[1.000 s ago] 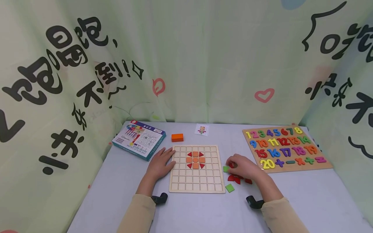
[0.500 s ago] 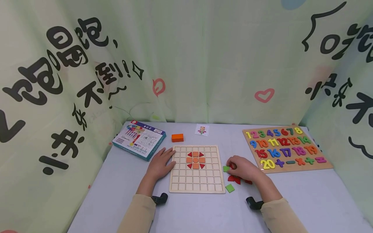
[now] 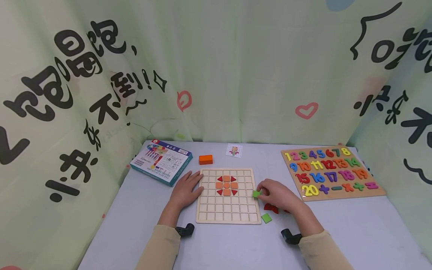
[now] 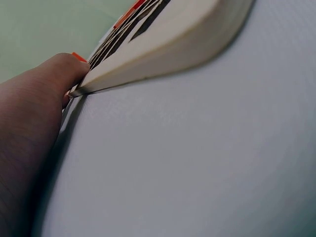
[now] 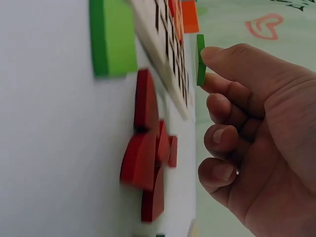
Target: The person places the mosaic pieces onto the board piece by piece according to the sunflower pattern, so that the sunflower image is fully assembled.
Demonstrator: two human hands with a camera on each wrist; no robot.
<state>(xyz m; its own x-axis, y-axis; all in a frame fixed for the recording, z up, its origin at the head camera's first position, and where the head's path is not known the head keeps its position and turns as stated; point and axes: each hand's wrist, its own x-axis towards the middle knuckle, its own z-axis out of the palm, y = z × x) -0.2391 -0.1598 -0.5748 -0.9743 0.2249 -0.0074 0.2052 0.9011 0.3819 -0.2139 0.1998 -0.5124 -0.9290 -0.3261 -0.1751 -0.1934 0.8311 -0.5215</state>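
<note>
A wooden grid board [image 3: 212,217] lies mid-table, with orange and red pieces set in its upper cells. My left hand [image 3: 185,190] rests at the board's left edge with fingers extended; in the left wrist view the thumb [image 4: 66,69] lies on the rim. Thumb and forefinger of my right hand [image 3: 277,194] pinch a green square tile [image 5: 201,60], which overlaps the board's right edge in the head view. Below that hand, several red pieces [image 5: 140,160] lie on the table, partly covered by the hand in the head view. Another green tile [image 3: 266,218] lies near the board's lower right corner.
Behind the board are a stack of orange pieces [image 3: 205,159] and a small picture card [image 3: 234,150]. A game box [image 3: 161,161] stands at the back left. On the right lies a number puzzle board [image 3: 332,172]. A printed curtain [image 3: 236,75] surrounds the table.
My right hand has picked up the green tile beside the board and moved it left, up to the board's right edge. The left hand stays in place.
</note>
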